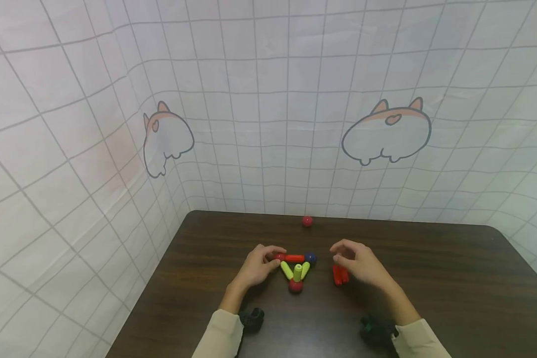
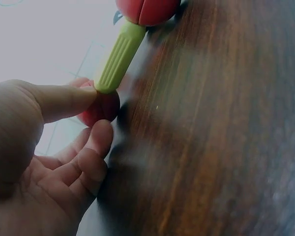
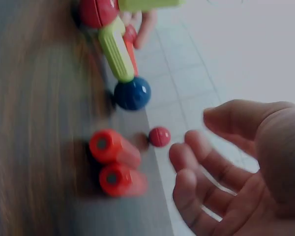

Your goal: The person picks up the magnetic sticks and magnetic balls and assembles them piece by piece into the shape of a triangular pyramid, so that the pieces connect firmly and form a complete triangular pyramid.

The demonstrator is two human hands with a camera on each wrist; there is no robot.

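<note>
On the dark table lies a triangle of magnetic sticks and balls. My left hand (image 1: 256, 267) pinches its left red ball (image 2: 102, 109) between thumb and fingers. A red stick (image 1: 294, 258) links that ball to a blue ball (image 1: 311, 258). Two yellow-green sticks, one on the left (image 1: 287, 270) and one on the right (image 1: 305, 269), run to the front red ball (image 1: 295, 286). A third yellow-green stick (image 1: 298, 272) rises from this front ball. Beside two loose red sticks (image 3: 119, 162), my right hand (image 1: 360, 262) hovers with loosely bent fingers, holding nothing.
A loose red ball (image 1: 307, 222) sits near the table's back edge. White grid-patterned cloth (image 1: 273, 124) hangs behind the table (image 1: 429, 278) and along its left side.
</note>
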